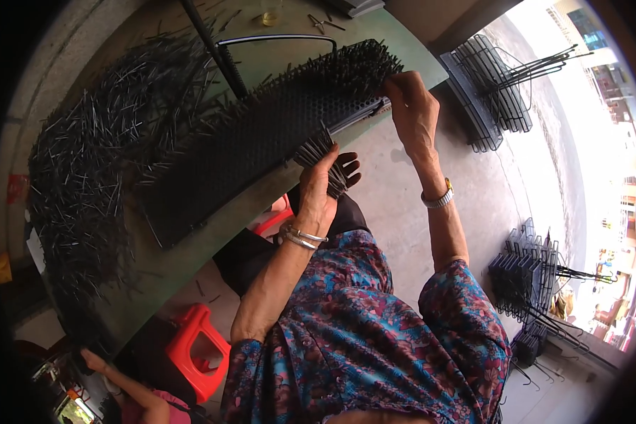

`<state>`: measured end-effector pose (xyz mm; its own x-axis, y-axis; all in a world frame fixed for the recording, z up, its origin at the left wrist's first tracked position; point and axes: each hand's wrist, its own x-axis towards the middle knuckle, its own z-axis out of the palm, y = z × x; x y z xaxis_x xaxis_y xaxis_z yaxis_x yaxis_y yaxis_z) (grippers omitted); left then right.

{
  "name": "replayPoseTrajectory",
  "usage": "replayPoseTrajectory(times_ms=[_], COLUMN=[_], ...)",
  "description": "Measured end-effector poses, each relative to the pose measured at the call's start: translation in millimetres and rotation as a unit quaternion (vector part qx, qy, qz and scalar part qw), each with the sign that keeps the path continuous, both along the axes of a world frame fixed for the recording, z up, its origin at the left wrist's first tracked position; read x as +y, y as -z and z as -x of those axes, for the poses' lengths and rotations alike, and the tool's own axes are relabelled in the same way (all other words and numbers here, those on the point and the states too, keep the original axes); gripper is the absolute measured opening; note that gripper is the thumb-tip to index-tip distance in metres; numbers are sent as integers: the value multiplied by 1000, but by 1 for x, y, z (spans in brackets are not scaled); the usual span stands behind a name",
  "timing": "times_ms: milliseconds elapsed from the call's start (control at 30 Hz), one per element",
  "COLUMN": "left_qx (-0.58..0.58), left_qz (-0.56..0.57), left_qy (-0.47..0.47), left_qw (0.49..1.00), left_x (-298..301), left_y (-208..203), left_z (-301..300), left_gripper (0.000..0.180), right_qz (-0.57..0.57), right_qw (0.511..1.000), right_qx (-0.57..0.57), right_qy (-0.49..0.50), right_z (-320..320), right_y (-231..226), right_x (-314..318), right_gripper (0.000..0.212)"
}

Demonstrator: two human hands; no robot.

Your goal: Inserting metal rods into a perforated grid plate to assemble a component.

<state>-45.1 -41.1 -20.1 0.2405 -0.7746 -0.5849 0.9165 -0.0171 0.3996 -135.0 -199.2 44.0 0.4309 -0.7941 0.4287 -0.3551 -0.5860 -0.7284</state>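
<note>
My left hand (318, 185) is wrapped round a bundle of thin dark rods (314, 150), just in front of the near edge of a black perforated board (261, 131). The board lies slantwise on a green tabletop. Short dark rods (360, 62) stand packed upright in its holes at the far right end and along the back. Over the right end, my right hand (413, 106) has its fingers pinched together beside these rods. Whatever is between its fingertips is hidden.
A large heap of loose rods (95, 155) covers the table's left part. A red plastic stool (199, 353) stands below the table. Black wire racks (498, 92) stand on the floor at right. At lower left a person's arm (131, 389) reaches toward the table.
</note>
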Motion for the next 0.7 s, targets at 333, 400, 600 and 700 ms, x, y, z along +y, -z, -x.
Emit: replayPoseTrajectory(times_ms=[333,400,600,700], left_qx=[1,-13,-34,-41], left_qz=[-9,-24,-13,-8], left_qy=[-5,5,27,26], left_qw=[1000,1000,999,999], left_x=[4,6,10,12], left_y=[-1,-1,-4,-10], left_z=[1,1,3,4], left_gripper=[12,13,15,15], right_qz=[20,14,-1,9], right_qw=[994,995,995,994], right_qx=[63,44,29,54], right_qy=[-87,-91,-91,-95], right_z=[6,5,7,7], right_y=[-8,-9,-5,3], right_x=[-9,-7,-12,-15], right_gripper=[7,8,9,9])
